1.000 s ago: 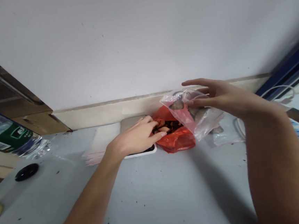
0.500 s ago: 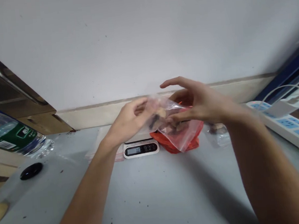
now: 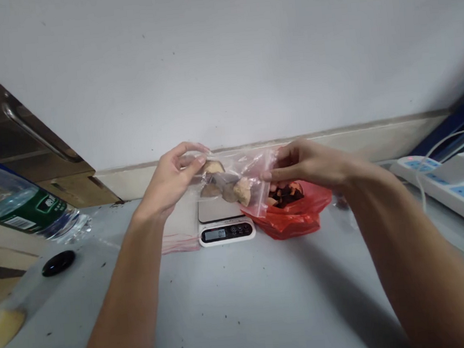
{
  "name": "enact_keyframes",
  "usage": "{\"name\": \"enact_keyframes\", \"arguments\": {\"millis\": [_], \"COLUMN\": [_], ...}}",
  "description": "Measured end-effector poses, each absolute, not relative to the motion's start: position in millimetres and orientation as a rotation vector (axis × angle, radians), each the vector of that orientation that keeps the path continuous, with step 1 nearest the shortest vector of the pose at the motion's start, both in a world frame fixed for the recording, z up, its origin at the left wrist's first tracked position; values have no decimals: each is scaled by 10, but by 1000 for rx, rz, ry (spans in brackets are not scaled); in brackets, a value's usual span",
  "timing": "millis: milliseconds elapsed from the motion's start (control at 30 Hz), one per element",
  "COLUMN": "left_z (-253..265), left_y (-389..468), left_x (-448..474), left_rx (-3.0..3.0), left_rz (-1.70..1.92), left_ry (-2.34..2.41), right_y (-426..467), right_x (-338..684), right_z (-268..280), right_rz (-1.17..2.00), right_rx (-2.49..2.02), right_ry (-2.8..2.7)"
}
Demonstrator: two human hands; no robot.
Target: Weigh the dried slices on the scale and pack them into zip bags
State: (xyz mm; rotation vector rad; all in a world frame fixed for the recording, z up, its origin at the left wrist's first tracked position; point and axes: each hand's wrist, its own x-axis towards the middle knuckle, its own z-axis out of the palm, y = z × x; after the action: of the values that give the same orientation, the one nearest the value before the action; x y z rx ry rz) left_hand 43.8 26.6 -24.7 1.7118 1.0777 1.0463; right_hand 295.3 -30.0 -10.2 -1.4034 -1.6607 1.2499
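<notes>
A clear zip bag [image 3: 251,167] with several tan and brown dried pieces [image 3: 227,188] inside is stretched sideways between my hands. My left hand [image 3: 171,176] pinches its left end, and my right hand [image 3: 302,162] grips the right end near the zip strip. Beneath the bag stands a white digital kitchen scale [image 3: 225,234], its display reading 0.0. To its right, below my right hand, lies a red plastic bag [image 3: 289,223], open at the top, with dark and orange-brown dried pieces [image 3: 284,194] showing in it.
Flat empty zip bags [image 3: 179,242] lie left of the scale. A large water bottle [image 3: 35,207] and a black oval object [image 3: 58,263] are on the left. A white power strip [image 3: 453,190] with cables stands right. The wall [image 3: 222,61] rises directly behind.
The zip bag has gone from bunched and slanted over the red bag to stretched level above the scale. My right hand's raised fingers have closed on its zip end. The view has shifted slightly.
</notes>
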Motion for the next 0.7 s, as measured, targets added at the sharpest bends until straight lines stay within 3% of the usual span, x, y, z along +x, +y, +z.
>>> {"name": "enact_keyframes", "arguments": {"millis": [167,367,700], "left_z": [-255,-184,-210], "left_y": [275,115,128], "left_x": [401,554,543], "left_rx": [1930,2129,1942], "left_rz": [1184,553,464], "left_ry": [1455,908,804], "right_y": [-225,-129,-130], "right_x": [2888,2754,2647], "right_z": [-215,-333,-395], "right_rz": [1361,1386,1398], "right_rx": [-1296,-1250,-1180], "right_ry": [-1634,-1655,-1559]}}
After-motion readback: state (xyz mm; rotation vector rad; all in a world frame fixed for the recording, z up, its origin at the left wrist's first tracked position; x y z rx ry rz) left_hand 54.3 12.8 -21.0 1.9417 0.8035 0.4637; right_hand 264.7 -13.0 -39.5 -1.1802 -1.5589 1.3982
